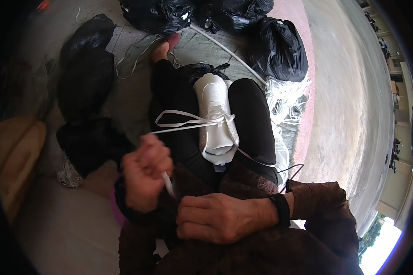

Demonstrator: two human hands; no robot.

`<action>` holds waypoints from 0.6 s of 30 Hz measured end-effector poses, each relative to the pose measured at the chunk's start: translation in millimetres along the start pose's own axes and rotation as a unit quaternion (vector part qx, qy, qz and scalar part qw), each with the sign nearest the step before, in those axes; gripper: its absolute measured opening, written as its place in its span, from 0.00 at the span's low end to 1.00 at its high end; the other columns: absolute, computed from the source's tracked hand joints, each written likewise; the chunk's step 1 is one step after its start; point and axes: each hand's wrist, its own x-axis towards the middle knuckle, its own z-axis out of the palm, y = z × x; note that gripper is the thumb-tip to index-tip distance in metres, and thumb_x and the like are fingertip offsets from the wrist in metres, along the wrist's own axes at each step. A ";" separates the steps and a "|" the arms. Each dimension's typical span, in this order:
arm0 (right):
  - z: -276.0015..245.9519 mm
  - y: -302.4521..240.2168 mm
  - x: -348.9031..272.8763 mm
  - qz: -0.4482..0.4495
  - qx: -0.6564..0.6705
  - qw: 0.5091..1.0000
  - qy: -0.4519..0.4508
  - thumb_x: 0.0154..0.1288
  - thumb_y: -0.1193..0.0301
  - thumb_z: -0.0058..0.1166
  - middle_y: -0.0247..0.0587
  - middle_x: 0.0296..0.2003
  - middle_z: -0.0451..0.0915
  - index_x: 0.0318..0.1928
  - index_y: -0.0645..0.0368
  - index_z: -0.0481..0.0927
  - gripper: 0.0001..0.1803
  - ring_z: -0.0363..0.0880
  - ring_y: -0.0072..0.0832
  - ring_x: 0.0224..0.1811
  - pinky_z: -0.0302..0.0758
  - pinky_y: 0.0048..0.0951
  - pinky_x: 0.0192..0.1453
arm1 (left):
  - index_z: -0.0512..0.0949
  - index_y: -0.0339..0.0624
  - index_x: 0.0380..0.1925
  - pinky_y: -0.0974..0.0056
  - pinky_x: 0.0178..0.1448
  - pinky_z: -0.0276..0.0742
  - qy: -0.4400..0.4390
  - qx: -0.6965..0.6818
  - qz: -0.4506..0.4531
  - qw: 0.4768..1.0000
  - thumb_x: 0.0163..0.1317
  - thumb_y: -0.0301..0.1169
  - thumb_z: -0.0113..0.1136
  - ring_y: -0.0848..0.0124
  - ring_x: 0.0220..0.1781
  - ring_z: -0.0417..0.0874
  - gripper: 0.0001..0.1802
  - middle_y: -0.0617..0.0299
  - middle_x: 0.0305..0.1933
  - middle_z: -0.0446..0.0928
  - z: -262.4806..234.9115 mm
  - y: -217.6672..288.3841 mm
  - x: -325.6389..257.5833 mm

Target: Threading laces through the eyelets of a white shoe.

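A white shoe upper (218, 126) lies lengthwise between my thighs, its toe pointing away from me. White shoelace (181, 123) threads its eyelets; one loop spreads over my left thigh. My left hand (147, 172), slightly blurred, is closed on a lace drawn taut from the upper. A pale strip, apparently lace, hangs below that hand toward my right hand (220, 217). The right hand is curled in front of my belly, its fingertips hidden, so what it holds cannot be made out. A black band (281, 210) circles the right wrist.
Black plastic bags (280, 50) stand beyond my feet and along the left. Bundles of white laces (287, 101) lie right of my knee. A white rod (227, 51) crosses the grey sheet ahead. A wooden piece (16, 156) sits at far left.
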 end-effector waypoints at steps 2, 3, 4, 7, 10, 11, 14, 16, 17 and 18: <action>-12.4 10.0 -9.5 0.090 0.060 0.993 0.038 0.58 0.81 0.61 0.41 0.32 0.75 0.36 0.60 0.76 0.08 0.78 0.39 0.36 0.78 0.35 0.39 | 0.69 0.41 0.30 0.71 0.18 0.47 -0.004 0.155 0.254 0.955 0.73 0.29 0.51 0.80 0.15 0.53 0.10 0.70 0.16 0.58 12.0 73.6 -47.7; -15.2 37.7 -20.5 0.189 0.023 0.976 0.103 0.54 0.82 0.65 0.43 0.31 0.77 0.36 0.61 0.77 0.11 0.79 0.40 0.35 0.78 0.37 0.38 | 0.71 0.40 0.28 0.72 0.20 0.49 -0.003 0.331 0.260 0.907 0.71 0.30 0.53 0.81 0.16 0.56 0.11 0.69 0.16 0.61 7.8 84.4 -71.5; -26.8 58.2 -24.5 0.256 -0.071 0.956 0.123 0.61 0.80 0.61 0.44 0.33 0.80 0.36 0.61 0.78 0.05 0.82 0.36 0.32 0.78 0.34 0.35 | 0.73 0.39 0.27 0.72 0.21 0.51 -0.001 0.494 0.253 0.832 0.70 0.30 0.56 0.82 0.16 0.58 0.11 0.69 0.16 0.65 3.3 89.4 -89.6; -28.2 94.5 -27.0 0.233 -0.158 0.951 0.124 0.58 0.81 0.61 0.45 0.31 0.80 0.37 0.62 0.76 0.08 0.81 0.41 0.34 0.79 0.38 0.36 | 0.77 0.37 0.23 0.73 0.24 0.55 0.139 0.786 -0.020 0.603 0.63 0.29 0.60 0.83 0.18 0.65 0.11 0.67 0.18 0.71 0.6 95.0 -124.8; -22.6 120.7 -19.0 0.195 -0.248 0.946 0.070 0.53 0.81 0.62 0.47 0.30 0.81 0.39 0.62 0.72 0.14 0.81 0.45 0.36 0.80 0.42 0.37 | 0.79 0.35 0.19 0.72 0.26 0.59 0.249 0.818 0.009 0.518 0.58 0.27 0.61 0.81 0.20 0.68 0.10 0.66 0.16 0.71 -28.5 78.5 -101.8; -20.4 125.7 -16.2 0.189 -0.301 0.934 0.034 0.51 0.82 0.62 0.48 0.30 0.81 0.41 0.63 0.70 0.17 0.81 0.46 0.36 0.80 0.42 0.36 | 0.81 0.35 0.27 0.65 0.33 0.69 0.251 0.844 0.022 0.474 0.57 0.26 0.63 0.71 0.29 0.77 0.05 0.61 0.24 0.76 -30.8 77.3 -93.1; -18.6 123.0 -12.8 0.239 -0.255 0.937 0.018 0.47 0.84 0.61 0.50 0.31 0.81 0.42 0.63 0.68 0.21 0.83 0.48 0.36 0.79 0.44 0.36 | 0.74 0.37 0.53 0.54 0.58 0.72 0.149 0.914 0.227 0.301 0.51 0.27 0.68 0.55 0.55 0.77 0.27 0.48 0.53 0.76 -18.0 46.7 -52.8; -12.9 122.7 -11.3 0.256 -0.272 0.927 0.037 0.45 0.84 0.61 0.50 0.31 0.81 0.42 0.63 0.68 0.22 0.83 0.48 0.36 0.79 0.44 0.37 | 0.64 0.37 0.66 0.52 0.68 0.68 0.037 0.887 0.289 0.357 0.46 0.28 0.71 0.49 0.65 0.72 0.44 0.45 0.64 0.71 -3.7 19.8 -15.1; -11.4 123.1 -10.0 0.272 -0.286 0.917 0.058 0.44 0.84 0.61 0.49 0.30 0.81 0.42 0.62 0.69 0.22 0.83 0.49 0.35 0.79 0.45 0.37 | 0.59 0.36 0.69 0.52 0.71 0.66 -0.038 0.874 0.298 0.383 0.44 0.28 0.73 0.47 0.67 0.71 0.50 0.44 0.66 0.68 0.7 4.6 3.7; -10.1 127.5 -8.0 0.269 -0.288 0.917 0.061 0.44 0.84 0.61 0.49 0.30 0.81 0.42 0.62 0.69 0.22 0.83 0.49 0.35 0.79 0.45 0.37 | 0.54 0.34 0.71 0.51 0.72 0.64 -0.069 0.873 0.279 0.394 0.41 0.27 0.75 0.47 0.69 0.70 0.56 0.42 0.67 0.68 2.1 -13.8 21.6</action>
